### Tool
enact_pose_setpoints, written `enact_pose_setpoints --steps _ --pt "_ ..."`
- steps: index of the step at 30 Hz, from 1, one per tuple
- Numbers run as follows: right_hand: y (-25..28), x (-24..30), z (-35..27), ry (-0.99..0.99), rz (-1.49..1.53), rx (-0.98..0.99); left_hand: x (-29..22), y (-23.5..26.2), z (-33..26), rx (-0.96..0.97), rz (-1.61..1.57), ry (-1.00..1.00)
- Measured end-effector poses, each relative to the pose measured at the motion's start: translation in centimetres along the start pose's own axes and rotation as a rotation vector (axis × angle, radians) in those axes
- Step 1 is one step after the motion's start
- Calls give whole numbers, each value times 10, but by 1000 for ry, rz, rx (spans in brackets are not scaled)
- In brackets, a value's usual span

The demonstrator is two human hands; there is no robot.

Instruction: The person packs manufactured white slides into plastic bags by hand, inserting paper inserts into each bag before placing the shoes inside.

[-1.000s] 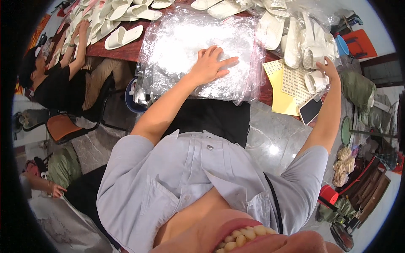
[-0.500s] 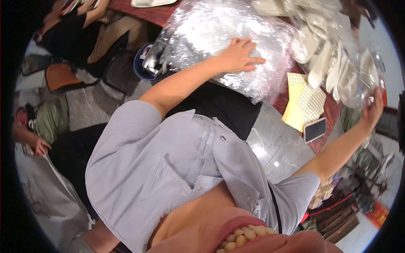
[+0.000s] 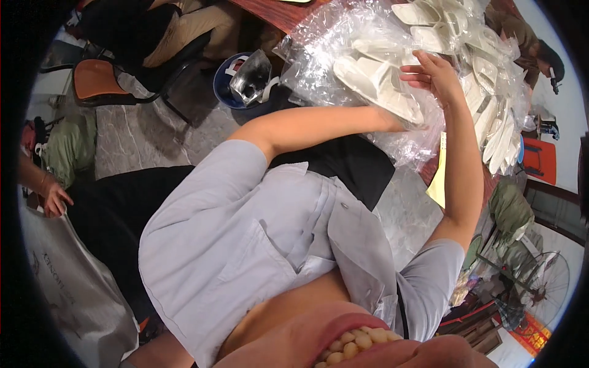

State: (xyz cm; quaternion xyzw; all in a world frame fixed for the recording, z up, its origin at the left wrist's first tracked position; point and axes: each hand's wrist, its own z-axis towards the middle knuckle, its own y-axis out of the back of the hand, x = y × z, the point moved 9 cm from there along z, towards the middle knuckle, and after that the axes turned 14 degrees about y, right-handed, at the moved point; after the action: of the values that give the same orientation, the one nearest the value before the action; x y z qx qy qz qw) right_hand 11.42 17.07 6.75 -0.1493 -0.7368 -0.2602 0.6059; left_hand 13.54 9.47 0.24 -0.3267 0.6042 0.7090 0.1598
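A pair of white slippers (image 3: 377,86) lies on a heap of clear plastic bags (image 3: 310,67) on the table. At the near end of these slippers is my left hand (image 3: 392,120), its fingers hidden among the slipper and the film. Over the right side of the pair reaches my right hand (image 3: 437,75), fingers stretched out and apart, with nothing visibly held. Beyond it, more white slippers in clear bags (image 3: 485,80) are piled along the right of the table.
Yellow sheets (image 3: 437,184) hang at the table's near edge, partly behind my right forearm. A blue bin (image 3: 226,92) with silvery wrapping stands left of the table. Farther left are a chair with an orange seat (image 3: 98,83) and another person's hand (image 3: 55,199) on a grey bag.
A pair of white slippers now lies on the plastic bags. My right hand has swung in from the far right; my left hand has slid right and nearer, off the middle of the bags.
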Motion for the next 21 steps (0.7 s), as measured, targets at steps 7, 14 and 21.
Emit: enact_pose_setpoints --steps 7,14,21 --pt "58 42 -29 428 -252 -167 -15 -28 -11 402 -374 -366" --pt "96 37 -76 525 -654 -383 -80 -10 -29 939 -990 -395" --pt "69 20 -63 575 -622 -23 -128 30 -93 1203 -773 -644"
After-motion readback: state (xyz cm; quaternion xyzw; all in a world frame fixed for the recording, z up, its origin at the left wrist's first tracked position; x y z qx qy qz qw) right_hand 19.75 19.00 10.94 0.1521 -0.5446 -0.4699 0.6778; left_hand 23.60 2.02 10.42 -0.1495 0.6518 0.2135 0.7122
